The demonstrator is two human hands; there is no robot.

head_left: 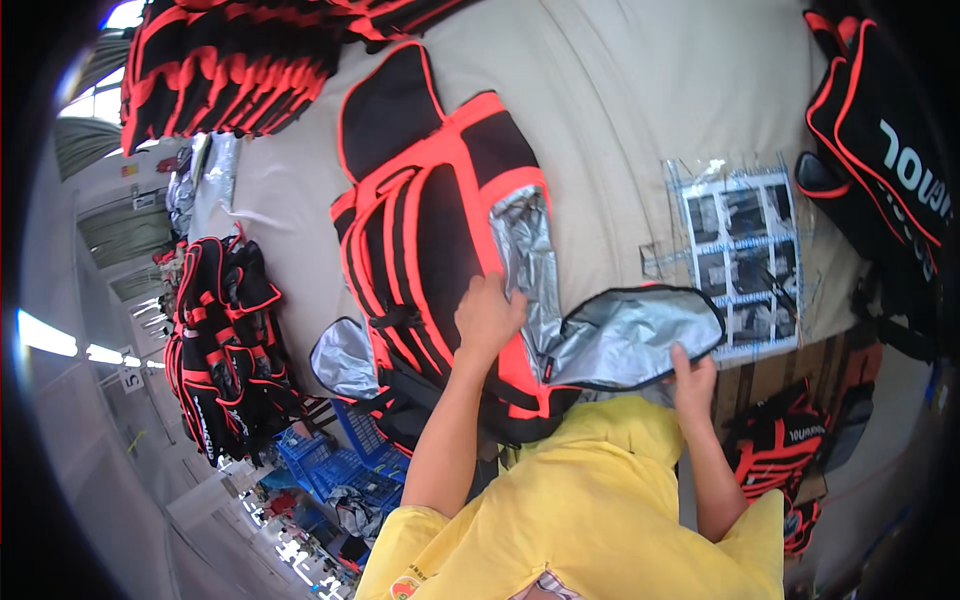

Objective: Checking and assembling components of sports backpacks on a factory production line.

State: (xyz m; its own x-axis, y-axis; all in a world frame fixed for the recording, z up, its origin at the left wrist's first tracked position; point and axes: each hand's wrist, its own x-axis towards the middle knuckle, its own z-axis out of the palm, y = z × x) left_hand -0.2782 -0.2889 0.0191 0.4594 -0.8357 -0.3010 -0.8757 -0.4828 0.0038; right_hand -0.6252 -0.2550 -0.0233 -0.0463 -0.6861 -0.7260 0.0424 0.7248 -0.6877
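A black bag with bright orange-red trim (440, 230) lies on the cloth-covered table in front of me. Its side pocket stands unzipped, and the silver lining (527, 255) shows inside. My left hand (490, 315) is closed on the orange edge of that opening, fingers curled at the lining. To the right, a silver-lined flap (640, 335) with a black border is folded out flat. My right hand (693, 380) pinches its outer edge, the thumb on top of the lining. Another silver-lined flap (345, 358) sticks out at the bag's left side.
A sheet of printed photos (745, 262) is taped to the table (600, 110) at the right. Stacked black-and-red bags (230, 75) lie far left; more bags (225, 350) hang over the left edge. Another bag (880, 150) is at the far right. Blue crates (325, 460) stand below left.
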